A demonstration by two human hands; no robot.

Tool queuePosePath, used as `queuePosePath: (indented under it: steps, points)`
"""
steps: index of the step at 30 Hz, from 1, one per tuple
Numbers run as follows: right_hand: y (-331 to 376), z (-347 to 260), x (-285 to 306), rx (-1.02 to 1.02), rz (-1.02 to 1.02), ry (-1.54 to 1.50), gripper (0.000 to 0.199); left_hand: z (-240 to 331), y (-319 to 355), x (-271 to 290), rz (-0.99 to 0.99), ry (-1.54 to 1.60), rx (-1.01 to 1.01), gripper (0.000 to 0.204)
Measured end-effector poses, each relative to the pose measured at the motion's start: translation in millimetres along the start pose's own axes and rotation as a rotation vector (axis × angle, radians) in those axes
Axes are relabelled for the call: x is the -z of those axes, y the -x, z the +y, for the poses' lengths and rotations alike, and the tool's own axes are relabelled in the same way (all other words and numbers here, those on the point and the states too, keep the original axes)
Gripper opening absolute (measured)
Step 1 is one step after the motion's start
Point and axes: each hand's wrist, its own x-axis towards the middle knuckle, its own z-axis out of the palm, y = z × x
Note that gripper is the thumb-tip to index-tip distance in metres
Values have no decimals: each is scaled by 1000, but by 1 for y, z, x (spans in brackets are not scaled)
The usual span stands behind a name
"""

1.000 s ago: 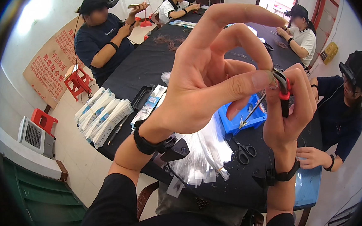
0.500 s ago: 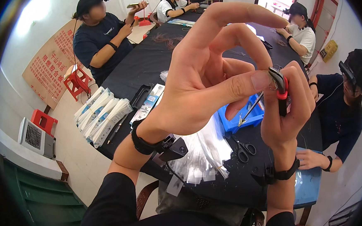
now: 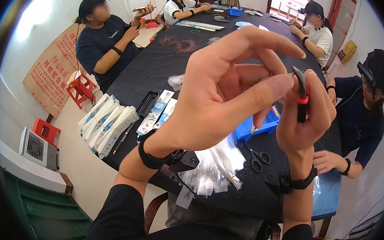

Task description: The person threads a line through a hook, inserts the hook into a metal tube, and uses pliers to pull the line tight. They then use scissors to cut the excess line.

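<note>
Now, right hand (image 3: 311, 126): we grip red-and-black pliers (image 3: 302, 100).
Left hand (image 3: 215, 109): curled close by; its hold we can't quite tell.

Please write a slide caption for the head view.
Red-and-black-handled metal pliers in the right hand, left hand nearby.

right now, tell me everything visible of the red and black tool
The tool looks like pliers: a shiny, metal-looking head, red below it, then a black grip. It stands nearly upright, head up, held in the right hand, which partly hides it. The left hand has its thumb close by; whether they touch, or the jaws are open, is unclear.
</note>
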Motion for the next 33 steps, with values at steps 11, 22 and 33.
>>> queuePosePath:
  steps: [11, 22, 33]
  points:
    - [4, -3, -2, -89, -37, -58, 14, -9, -2, 3, 38, -704, -450, 16]
    - [10, -10, -8, -131, -18, 15, 12, -18, 1, -11, 199, -835, -584, 15]
    - [14, -9, -9, -95, -21, 145, 22, -22, 4, -14, 229, -817, -575, 13]
